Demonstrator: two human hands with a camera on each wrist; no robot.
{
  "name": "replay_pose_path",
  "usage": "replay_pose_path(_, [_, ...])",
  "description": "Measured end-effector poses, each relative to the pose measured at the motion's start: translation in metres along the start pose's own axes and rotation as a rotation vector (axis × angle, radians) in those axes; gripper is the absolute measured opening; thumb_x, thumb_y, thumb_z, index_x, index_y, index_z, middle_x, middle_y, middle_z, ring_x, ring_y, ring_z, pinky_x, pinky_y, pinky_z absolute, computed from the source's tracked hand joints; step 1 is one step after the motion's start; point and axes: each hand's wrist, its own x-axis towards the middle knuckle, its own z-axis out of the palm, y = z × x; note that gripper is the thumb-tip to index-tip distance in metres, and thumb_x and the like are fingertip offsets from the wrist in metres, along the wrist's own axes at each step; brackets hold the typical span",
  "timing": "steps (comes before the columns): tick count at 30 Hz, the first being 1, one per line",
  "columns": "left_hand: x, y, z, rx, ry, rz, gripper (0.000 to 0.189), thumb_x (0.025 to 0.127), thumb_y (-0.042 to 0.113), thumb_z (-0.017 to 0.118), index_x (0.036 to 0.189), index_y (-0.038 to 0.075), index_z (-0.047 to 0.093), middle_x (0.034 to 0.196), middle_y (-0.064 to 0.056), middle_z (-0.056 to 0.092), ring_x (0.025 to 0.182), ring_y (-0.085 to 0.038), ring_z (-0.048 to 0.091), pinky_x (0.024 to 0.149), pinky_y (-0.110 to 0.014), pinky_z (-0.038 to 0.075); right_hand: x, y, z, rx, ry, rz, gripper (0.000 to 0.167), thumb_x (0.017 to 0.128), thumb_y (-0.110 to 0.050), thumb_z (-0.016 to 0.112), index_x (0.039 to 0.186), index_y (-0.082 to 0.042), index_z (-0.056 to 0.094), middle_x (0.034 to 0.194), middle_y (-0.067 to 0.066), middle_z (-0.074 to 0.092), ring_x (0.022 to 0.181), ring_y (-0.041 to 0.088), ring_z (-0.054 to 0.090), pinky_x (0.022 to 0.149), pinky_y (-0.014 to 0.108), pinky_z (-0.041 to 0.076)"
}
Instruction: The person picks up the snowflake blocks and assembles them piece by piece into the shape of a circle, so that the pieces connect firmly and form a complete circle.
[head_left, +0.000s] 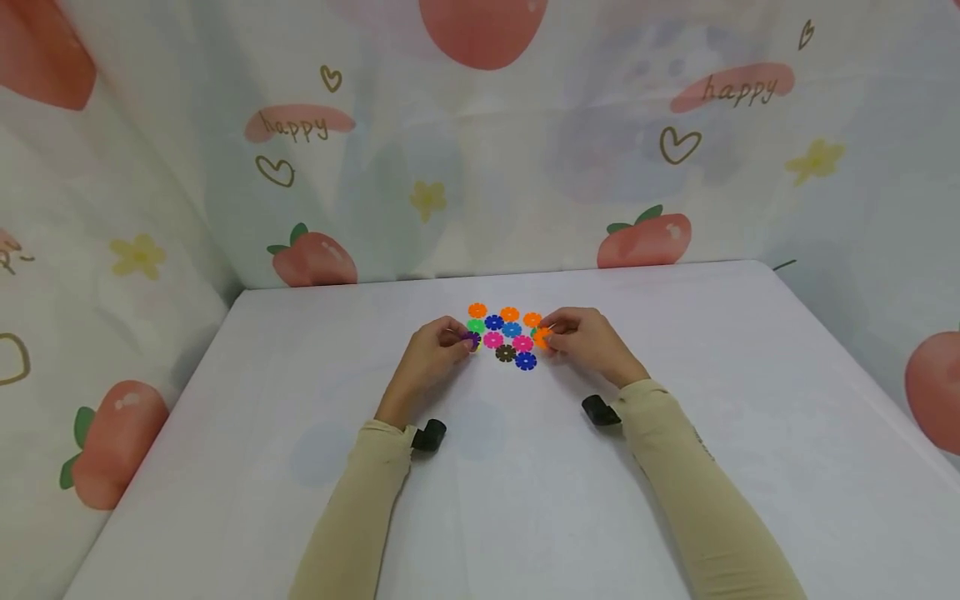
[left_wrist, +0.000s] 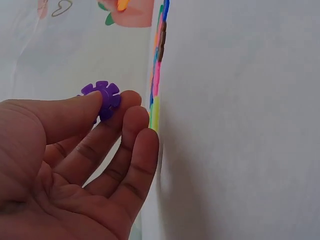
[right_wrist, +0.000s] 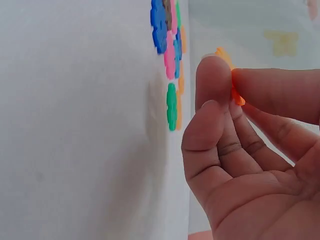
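Between thumb and fingers my left hand pinches a purple notched disc, held off the table at the left of a cluster of similar discs. On the other side my right hand pinches an orange notched disc, seen nearly edge-on in the right wrist view. Lying flat between the hands are several flower-shaped plastic discs, among them a pink disc, a dark brown disc, a blue disc and a green disc. A yellow disc lies by the left fingertips, mostly hidden in the head view.
A white cloth covers the table. Behind and beside it hangs a printed curtain with fruit, hearts and flowers. A small black wrist camera sits at the left cuff, another black camera at the right.
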Motion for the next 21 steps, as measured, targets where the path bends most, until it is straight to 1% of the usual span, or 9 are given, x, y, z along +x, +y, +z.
replay_pose_path(4, [-0.001,0.004,0.006,0.045,-0.025,0.027,0.013,0.104,0.013,0.073,0.116,0.011,0.07,0.112,-0.006,0.072,0.11,-0.026,0.067,0.097,-0.038,0.058,0.0,-0.005,0.002,0.09,-0.018,0.001,0.03,0.104,-0.01,0.07,0.132,0.001,0.071,0.106,0.015,0.074,0.094,0.031,0.07,0.088,0.036,0.057])
replay_pose_path(7, [0.0,0.006,0.009,0.085,-0.036,0.028,0.013,0.103,0.016,0.075,0.115,0.013,0.07,0.109,-0.005,0.072,0.106,-0.026,0.066,0.095,-0.038,0.058,0.001,-0.007,0.006,0.146,-0.034,-0.008,0.03,0.104,-0.01,0.069,0.132,0.001,0.071,0.107,0.015,0.074,0.095,0.032,0.07,0.09,0.037,0.057])
replay_pose_path(10, [0.0,0.007,0.012,0.1,-0.053,0.03,0.014,0.102,0.017,0.076,0.114,0.014,0.071,0.106,-0.004,0.072,0.103,-0.025,0.067,0.093,-0.038,0.059,0.001,-0.011,0.009,0.187,-0.05,-0.02,0.029,0.104,-0.01,0.069,0.13,0.002,0.071,0.11,0.016,0.074,0.096,0.034,0.069,0.09,0.038,0.057])
replay_pose_path(12, [0.0,0.008,0.014,0.105,-0.066,0.047,0.014,0.102,0.017,0.077,0.114,0.014,0.071,0.105,-0.004,0.072,0.103,-0.025,0.066,0.093,-0.039,0.058,0.0,-0.013,0.012,0.2,-0.055,-0.029,0.029,0.103,-0.009,0.069,0.13,0.002,0.072,0.112,0.015,0.074,0.096,0.035,0.069,0.091,0.04,0.057])
replay_pose_path(16, [-0.001,0.008,0.017,0.115,-0.079,0.101,0.012,0.102,0.016,0.076,0.113,0.013,0.072,0.108,-0.003,0.073,0.104,-0.025,0.067,0.096,-0.039,0.057,-0.002,-0.017,0.016,0.207,-0.06,-0.037,0.027,0.101,-0.007,0.07,0.127,0.002,0.073,0.112,0.014,0.075,0.093,0.034,0.068,0.089,0.042,0.057])
replay_pose_path(21, [-0.004,0.01,0.02,0.106,-0.091,0.153,0.009,0.103,0.013,0.075,0.111,0.012,0.073,0.111,-0.004,0.074,0.107,-0.025,0.068,0.096,-0.039,0.058,-0.003,-0.019,0.021,0.215,-0.075,-0.041,0.026,0.1,-0.007,0.071,0.125,0.001,0.074,0.109,0.013,0.072,0.092,0.028,0.069,0.088,0.037,0.057])
